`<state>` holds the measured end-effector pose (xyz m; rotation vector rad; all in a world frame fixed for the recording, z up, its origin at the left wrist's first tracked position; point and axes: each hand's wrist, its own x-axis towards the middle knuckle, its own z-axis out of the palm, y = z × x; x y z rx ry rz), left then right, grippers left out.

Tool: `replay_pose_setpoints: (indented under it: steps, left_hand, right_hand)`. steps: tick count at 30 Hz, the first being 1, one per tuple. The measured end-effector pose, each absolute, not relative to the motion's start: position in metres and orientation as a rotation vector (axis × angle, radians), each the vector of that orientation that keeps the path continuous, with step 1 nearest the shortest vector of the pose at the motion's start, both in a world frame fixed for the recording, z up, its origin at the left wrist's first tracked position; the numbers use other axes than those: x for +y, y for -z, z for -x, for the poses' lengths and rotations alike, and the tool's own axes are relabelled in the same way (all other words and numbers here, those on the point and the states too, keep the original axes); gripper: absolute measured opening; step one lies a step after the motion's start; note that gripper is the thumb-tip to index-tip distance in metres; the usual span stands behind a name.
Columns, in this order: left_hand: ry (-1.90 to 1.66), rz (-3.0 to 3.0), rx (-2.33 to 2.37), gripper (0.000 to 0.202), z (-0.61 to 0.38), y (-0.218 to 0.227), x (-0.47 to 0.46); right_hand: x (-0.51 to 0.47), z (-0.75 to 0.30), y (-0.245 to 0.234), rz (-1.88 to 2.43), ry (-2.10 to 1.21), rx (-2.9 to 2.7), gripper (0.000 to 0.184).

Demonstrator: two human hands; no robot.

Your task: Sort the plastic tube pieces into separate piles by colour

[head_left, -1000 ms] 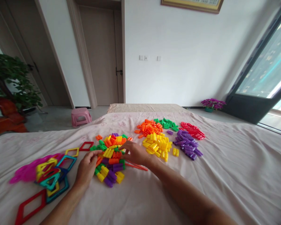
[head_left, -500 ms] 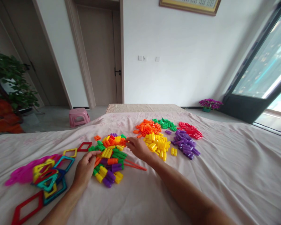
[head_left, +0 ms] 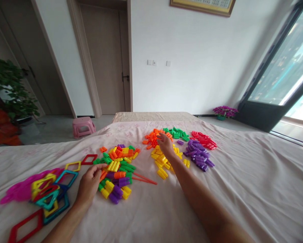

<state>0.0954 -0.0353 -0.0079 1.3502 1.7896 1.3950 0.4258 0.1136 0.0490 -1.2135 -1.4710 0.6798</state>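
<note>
My left hand [head_left: 90,180] rests at the left edge of a mixed pile of plastic bullet-shaped building pieces [head_left: 122,167], its fingertips against the pieces beside a yellow cluster [head_left: 114,166]. Its index finger is stretched out, and I see nothing held in it. Over the near side of the orange heap [head_left: 155,136] is my right hand [head_left: 166,145], fingers loosely apart and with no piece visible in them. Below its wrist lies the yellow heap [head_left: 161,158], partly covered by the hand and forearm.
Purple [head_left: 198,153], red [head_left: 204,140] and green heaps [head_left: 178,132] lie to the right and behind. Two thin orange sticks [head_left: 145,180] lie beside the mixed pile. Colourful frame-shaped tiles [head_left: 54,194] and a magenta piece [head_left: 21,192] are at left, on a wrinkled pale cloth [head_left: 151,216].
My right hand has moved from the mixed pile right and away to the orange heap, and its fingers have loosened. My left hand has stayed at the mixed pile. The view has shifted slightly.
</note>
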Motion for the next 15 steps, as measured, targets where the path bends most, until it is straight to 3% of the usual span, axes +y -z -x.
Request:
replay_pose_setpoints:
  steps: [6,10,15]
  left_hand:
    - [-1.396,-1.341,1.783,0.034,-0.096,0.007,-0.035]
    - [-1.408,-1.357,1.775,0.034,-0.095,0.009,-0.035]
    - [-1.408,-1.361,1.782,0.034,-0.096,0.009,-0.036]
  right_hand:
    - [0.092,-0.398,-0.046,1.202,-0.524,-1.772,0.032]
    - [0.066,-0.372,-0.048,0.969,-0.691,-2.046,0.019]
    - [0.029,-0.35,-0.055,0.827,-0.747,-2.343,0.023]
